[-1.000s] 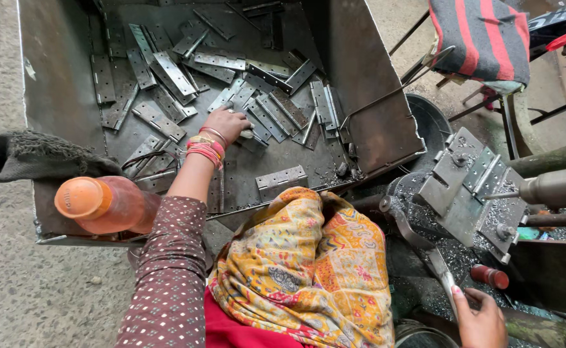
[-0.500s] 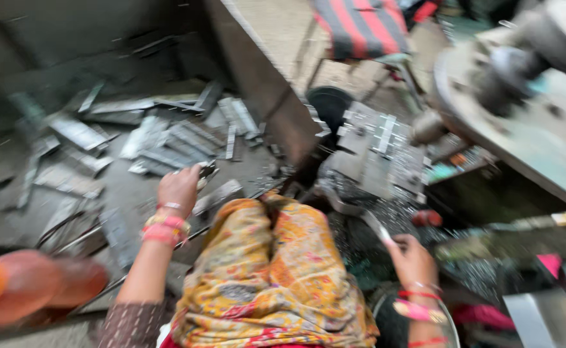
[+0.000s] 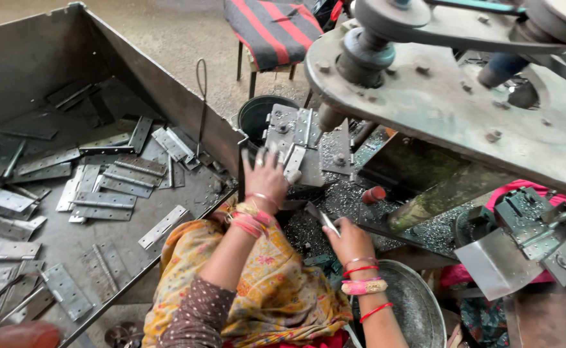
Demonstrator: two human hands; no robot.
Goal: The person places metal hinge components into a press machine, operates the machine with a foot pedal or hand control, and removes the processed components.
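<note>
— Dozens of flat steel hinges (image 3: 102, 187) lie scattered in the metal bin (image 3: 167, 96) on your left. Where are my hands?

— Your left hand (image 3: 265, 177) rests with fingers spread against the grey metal fixture (image 3: 299, 145), touching a hinge there. Your right hand (image 3: 347, 241), just beside it, pinches another hinge (image 3: 323, 219) above the round pan (image 3: 412, 309) at your right.

Left hand (image 3: 267, 175) on jig (image 3: 296, 145) — right hand (image 3: 347, 241) holds hinge (image 3: 323, 219).
</note>
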